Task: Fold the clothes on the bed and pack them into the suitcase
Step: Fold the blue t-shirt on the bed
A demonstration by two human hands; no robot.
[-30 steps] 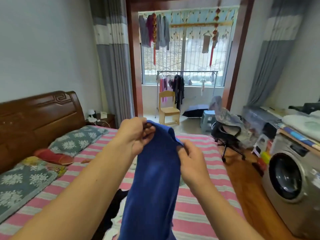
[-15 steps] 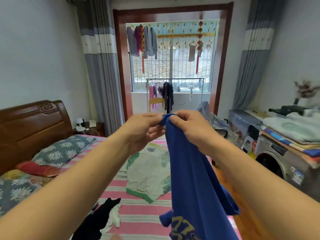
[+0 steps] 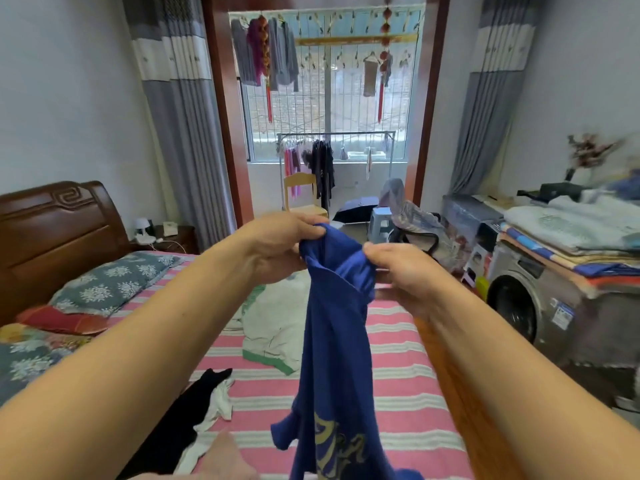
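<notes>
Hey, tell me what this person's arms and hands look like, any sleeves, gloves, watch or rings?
Both forearms are bare along all that shows, with no sleeves in view. The left hand and right hand wear no gloves. No watch, bracelet or ring shows on either wrist or on the visible fingers.

Bare forearms, no sleeves, hands (image 3: 277, 245) ungloved.

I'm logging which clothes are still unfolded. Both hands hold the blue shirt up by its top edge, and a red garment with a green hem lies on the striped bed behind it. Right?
Not quite: the garment with the green hem is white, not red, as the head view shows. Both the left hand and right hand do hold the blue shirt up over the striped bed.
</notes>
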